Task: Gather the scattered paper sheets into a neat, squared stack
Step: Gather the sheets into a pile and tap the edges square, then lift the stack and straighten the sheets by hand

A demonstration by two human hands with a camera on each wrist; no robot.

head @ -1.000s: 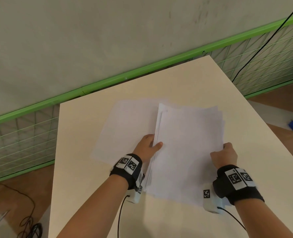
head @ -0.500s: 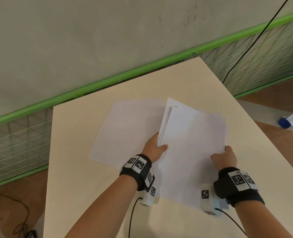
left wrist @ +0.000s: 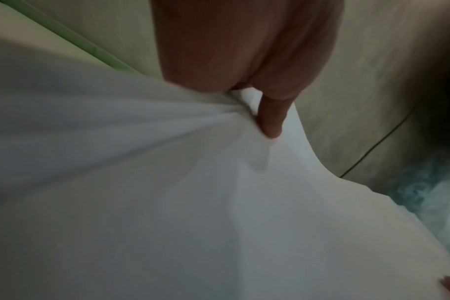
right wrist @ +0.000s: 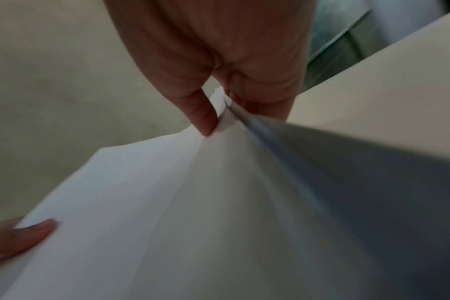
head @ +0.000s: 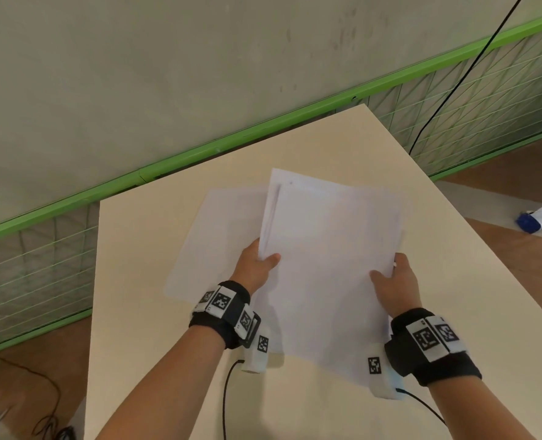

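A bundle of several white paper sheets [head: 327, 265] is held up off the beige table [head: 155, 312], its far end raised. My left hand [head: 258, 262] pinches the bundle's left edge, thumb on top [left wrist: 270, 119]. My right hand [head: 393, 281] pinches the right edge, thumb on top [right wrist: 203, 117] and fingers underneath. The sheets [right wrist: 193, 203] are not squared: their left edges fan out. One more white sheet [head: 219, 246] lies flat on the table to the left, partly hidden under the bundle.
A green rail with wire mesh [head: 200, 157] runs behind the table against a grey wall. A black cable [head: 447, 96] hangs at the right. A blue and white object [head: 533, 220] lies on the floor to the right. Cables [head: 47, 417] lie at lower left.
Both hands have lifted the bundle off the table and tilted its far end up. The right thumb has come onto the top of the sheets. The flat sheet at left stays put.
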